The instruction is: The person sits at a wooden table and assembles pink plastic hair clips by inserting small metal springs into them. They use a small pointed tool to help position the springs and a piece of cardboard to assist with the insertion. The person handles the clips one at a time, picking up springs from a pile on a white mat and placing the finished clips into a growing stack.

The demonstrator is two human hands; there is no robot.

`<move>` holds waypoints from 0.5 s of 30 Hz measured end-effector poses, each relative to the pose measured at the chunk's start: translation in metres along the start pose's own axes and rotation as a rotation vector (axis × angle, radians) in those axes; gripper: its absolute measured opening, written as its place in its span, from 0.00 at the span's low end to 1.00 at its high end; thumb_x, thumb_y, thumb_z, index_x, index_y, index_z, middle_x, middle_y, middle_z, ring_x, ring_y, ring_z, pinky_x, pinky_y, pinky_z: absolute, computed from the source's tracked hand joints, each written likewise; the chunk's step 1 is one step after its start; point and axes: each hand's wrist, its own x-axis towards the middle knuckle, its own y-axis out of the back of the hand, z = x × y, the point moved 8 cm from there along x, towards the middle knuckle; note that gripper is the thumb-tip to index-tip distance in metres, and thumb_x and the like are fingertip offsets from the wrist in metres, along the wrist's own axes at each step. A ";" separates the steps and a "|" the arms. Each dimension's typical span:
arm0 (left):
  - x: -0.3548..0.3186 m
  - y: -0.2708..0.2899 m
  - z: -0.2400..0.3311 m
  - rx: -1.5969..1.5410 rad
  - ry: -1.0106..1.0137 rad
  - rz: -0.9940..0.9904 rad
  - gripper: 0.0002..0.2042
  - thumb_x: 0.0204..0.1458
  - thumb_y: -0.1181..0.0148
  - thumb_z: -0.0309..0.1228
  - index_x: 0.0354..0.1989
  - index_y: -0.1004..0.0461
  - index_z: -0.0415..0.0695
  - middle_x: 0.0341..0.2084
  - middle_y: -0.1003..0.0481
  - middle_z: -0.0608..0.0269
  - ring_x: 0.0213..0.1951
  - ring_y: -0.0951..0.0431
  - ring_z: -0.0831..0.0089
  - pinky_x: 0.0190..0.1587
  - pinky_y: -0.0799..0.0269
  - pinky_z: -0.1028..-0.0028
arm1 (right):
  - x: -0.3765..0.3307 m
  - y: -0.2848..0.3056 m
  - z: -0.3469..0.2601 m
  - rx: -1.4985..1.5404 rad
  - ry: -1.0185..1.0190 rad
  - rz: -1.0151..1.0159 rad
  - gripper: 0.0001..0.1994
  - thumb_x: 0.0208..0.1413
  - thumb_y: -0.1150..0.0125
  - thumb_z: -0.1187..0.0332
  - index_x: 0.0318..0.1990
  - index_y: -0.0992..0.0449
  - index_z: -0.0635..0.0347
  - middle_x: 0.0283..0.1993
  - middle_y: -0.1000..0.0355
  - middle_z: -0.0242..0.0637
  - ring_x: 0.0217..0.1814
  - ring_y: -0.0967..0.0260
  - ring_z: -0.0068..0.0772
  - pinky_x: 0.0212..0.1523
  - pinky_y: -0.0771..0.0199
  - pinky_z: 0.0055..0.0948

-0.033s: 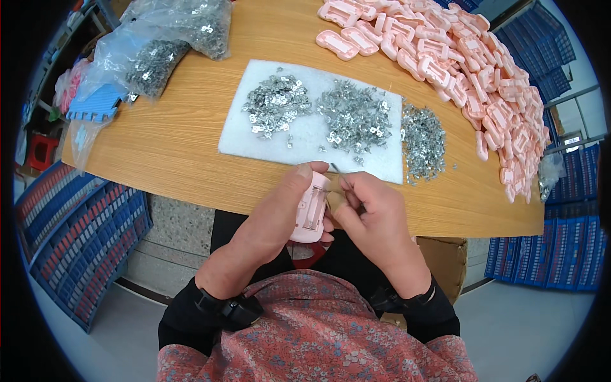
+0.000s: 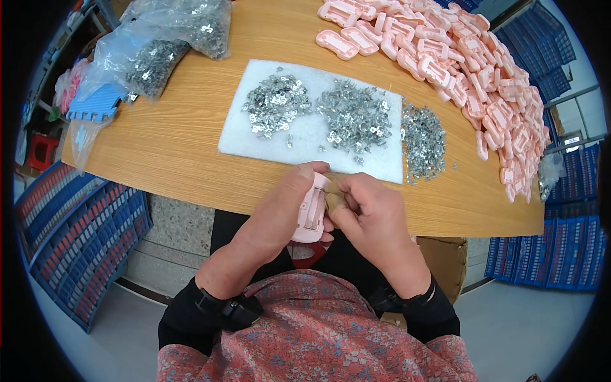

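My left hand (image 2: 270, 219) is closed around a pale pink plastic casing (image 2: 310, 216), fingers beneath it and thumb along its left edge. The casing is tilted, its long open slot facing up. Over its upper right corner, my right hand (image 2: 369, 207) is pinched, with tan coverings on the thumb and finger. The thin dark-tipped metal tool in its fingers is hidden now; only the earlier frame shows its tip. Beyond both hands lies a white foam sheet (image 2: 238, 137) bearing two heaps of small metal contact pieces (image 2: 277, 105).
Another heap of small metal parts (image 2: 424, 143) lies right of the foam. Many pink casings (image 2: 471, 70) cover the table's far right. Clear bags of metal parts (image 2: 156, 63) and a blue foam mat (image 2: 95, 105) are at the left. Blue racks (image 2: 83, 235) flank the wooden table (image 2: 184, 127).
My right hand has turned slightly and shifted left toward the casing's upper end. The thin tool's tip, seen above the fingers before, has dropped out of sight. My left hand holds nearly still.
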 end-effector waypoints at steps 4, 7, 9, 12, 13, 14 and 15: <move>-0.004 -0.003 0.004 0.135 -0.051 -0.019 0.26 0.69 0.66 0.50 0.64 0.41 0.42 0.38 0.22 0.56 0.33 0.18 0.69 0.35 0.17 0.68 | 0.002 -0.001 -0.006 -0.092 0.063 -0.046 0.13 0.49 0.36 0.71 0.43 0.27 0.60 0.33 0.26 0.42 0.33 0.26 0.49 0.30 0.26 0.41; -0.003 -0.002 0.000 0.041 0.002 -0.018 0.26 0.69 0.67 0.50 0.64 0.40 0.43 0.37 0.22 0.57 0.32 0.18 0.69 0.35 0.17 0.69 | 0.001 -0.002 0.001 -0.021 0.043 -0.070 0.13 0.49 0.37 0.71 0.43 0.28 0.60 0.32 0.26 0.42 0.33 0.25 0.48 0.31 0.26 0.41; -0.002 -0.001 -0.002 0.045 0.004 -0.022 0.27 0.69 0.67 0.51 0.64 0.40 0.43 0.36 0.22 0.58 0.32 0.18 0.70 0.34 0.17 0.69 | 0.000 -0.004 0.004 0.023 0.010 -0.085 0.13 0.49 0.37 0.71 0.43 0.28 0.60 0.33 0.26 0.42 0.33 0.25 0.48 0.31 0.26 0.41; -0.002 0.000 -0.004 0.049 0.014 -0.028 0.27 0.69 0.68 0.51 0.65 0.40 0.44 0.35 0.23 0.58 0.31 0.19 0.70 0.34 0.17 0.70 | 0.000 -0.003 0.002 0.018 0.047 -0.071 0.12 0.50 0.38 0.72 0.43 0.28 0.60 0.32 0.26 0.43 0.34 0.25 0.48 0.31 0.27 0.40; -0.002 0.001 -0.004 0.049 0.019 -0.030 0.27 0.69 0.68 0.51 0.65 0.40 0.44 0.34 0.23 0.58 0.31 0.19 0.70 0.33 0.17 0.70 | 0.000 -0.003 0.001 0.002 0.056 -0.068 0.12 0.51 0.38 0.72 0.43 0.28 0.60 0.31 0.26 0.43 0.33 0.25 0.48 0.31 0.27 0.40; -0.001 0.001 -0.004 0.036 0.024 -0.030 0.27 0.69 0.68 0.51 0.65 0.40 0.44 0.34 0.23 0.57 0.31 0.19 0.70 0.33 0.17 0.69 | 0.000 -0.003 -0.001 -0.014 0.065 -0.066 0.12 0.51 0.38 0.72 0.44 0.28 0.60 0.31 0.26 0.44 0.33 0.25 0.48 0.30 0.27 0.41; -0.001 0.001 -0.004 0.022 0.029 -0.032 0.27 0.69 0.68 0.51 0.65 0.40 0.44 0.34 0.23 0.57 0.31 0.19 0.70 0.33 0.17 0.69 | 0.000 -0.002 -0.002 -0.030 0.074 -0.063 0.12 0.52 0.38 0.72 0.44 0.27 0.60 0.31 0.26 0.44 0.32 0.25 0.48 0.30 0.27 0.41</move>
